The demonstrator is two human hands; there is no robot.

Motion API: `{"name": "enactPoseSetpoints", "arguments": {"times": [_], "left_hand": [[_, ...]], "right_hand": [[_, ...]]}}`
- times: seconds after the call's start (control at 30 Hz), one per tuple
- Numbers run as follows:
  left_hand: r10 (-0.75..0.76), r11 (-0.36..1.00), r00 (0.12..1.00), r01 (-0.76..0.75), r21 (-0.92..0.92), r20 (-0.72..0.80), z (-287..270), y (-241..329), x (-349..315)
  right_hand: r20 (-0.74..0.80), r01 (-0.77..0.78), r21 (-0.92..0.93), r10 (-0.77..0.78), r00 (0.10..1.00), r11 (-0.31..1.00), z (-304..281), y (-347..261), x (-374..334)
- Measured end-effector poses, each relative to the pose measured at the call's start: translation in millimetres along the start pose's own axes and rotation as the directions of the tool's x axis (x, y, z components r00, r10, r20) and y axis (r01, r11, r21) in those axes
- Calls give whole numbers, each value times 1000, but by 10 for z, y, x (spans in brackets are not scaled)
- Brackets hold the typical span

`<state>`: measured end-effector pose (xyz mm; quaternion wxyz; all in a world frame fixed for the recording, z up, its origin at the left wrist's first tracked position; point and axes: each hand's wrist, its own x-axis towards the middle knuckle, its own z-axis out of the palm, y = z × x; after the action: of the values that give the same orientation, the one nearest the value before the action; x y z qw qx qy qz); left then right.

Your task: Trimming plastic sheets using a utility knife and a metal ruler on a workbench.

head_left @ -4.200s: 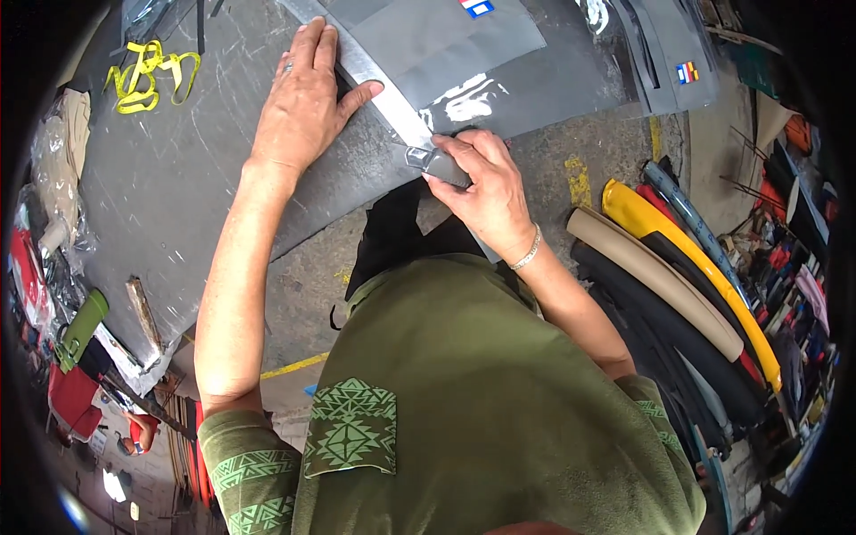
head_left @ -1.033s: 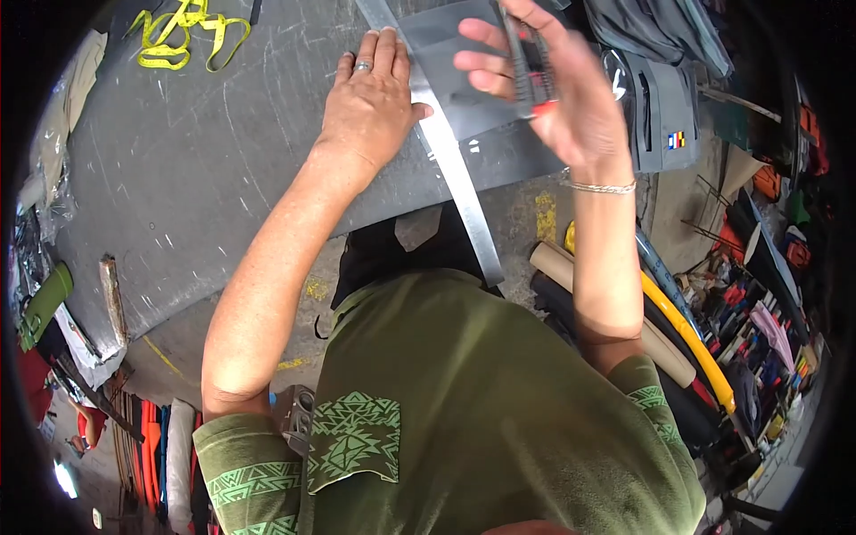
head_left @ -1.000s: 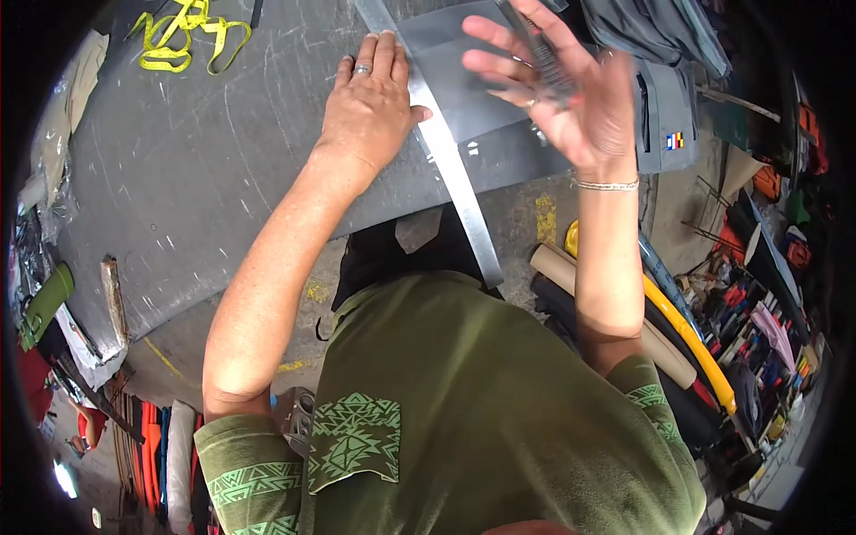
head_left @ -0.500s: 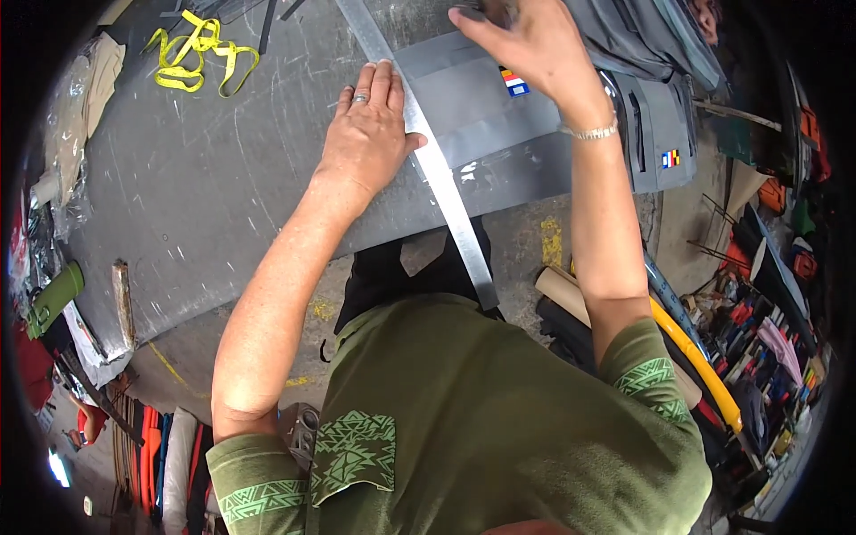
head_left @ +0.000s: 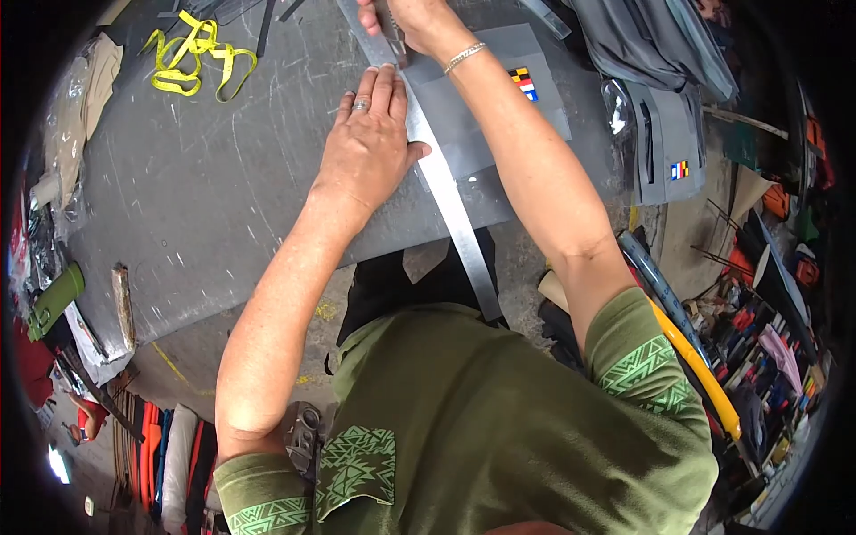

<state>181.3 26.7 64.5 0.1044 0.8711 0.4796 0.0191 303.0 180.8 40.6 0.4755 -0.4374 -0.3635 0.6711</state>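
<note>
My left hand [head_left: 367,147] lies flat, fingers stretched, pressing on a long metal ruler [head_left: 446,192] that slants across the table and past its near edge. Under the ruler's right side is a grey fabric sheet [head_left: 481,134] with a small patch of coloured flags [head_left: 523,85]. At the ruler's far part, just beyond my left fingertips, my right hand [head_left: 423,22] closes round a small dark tool [head_left: 393,37]. Its tip is down by the ruler's right edge. The upper frame edge cuts off part of this hand, and the tool's exact kind is unclear.
A yellow tape measure [head_left: 201,53] lies loosely curled at the far left of the grey table [head_left: 178,205]. Folded grey fabric [head_left: 642,40] and another flag-patched grey piece [head_left: 664,134] sit at the right. Rolls, including a yellow one [head_left: 700,366], stand below the table's right side.
My right hand has swung left from above the grey sheet to the ruler's far part, bringing the dark tool. The sheet's patch is uncovered more. My left hand stays on the ruler.
</note>
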Motion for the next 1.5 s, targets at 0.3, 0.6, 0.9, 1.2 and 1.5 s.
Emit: {"name": "enactPoseSetpoints", "arguments": {"times": [0.3, 0.6, 0.9, 1.2, 1.5], "left_hand": [[-9, 1000, 1000, 9, 18, 9, -18, -7, -23], [6, 1000, 1000, -7, -24, -30, 0, -11, -13], [8, 1000, 999, -9, -10, -36, 2, -2, -16], [7, 1000, 999, -7, 2, -31, 17, -10, -23], [-7, 1000, 999, 7, 4, -31, 29, -20, -37]], "right_hand": [[-180, -79, -200, 43, 983, 977, 175, 110, 67], [-33, -34, -102, 30, 999, 994, -19, 157, 108], [-30, -16, -93, 13, 999, 996, -20, 163, 80], [-55, 3, -112, -9, 998, 994, 4, 134, 30], [-74, 17, -135, -28, 997, 991, 36, 143, 26]]}}
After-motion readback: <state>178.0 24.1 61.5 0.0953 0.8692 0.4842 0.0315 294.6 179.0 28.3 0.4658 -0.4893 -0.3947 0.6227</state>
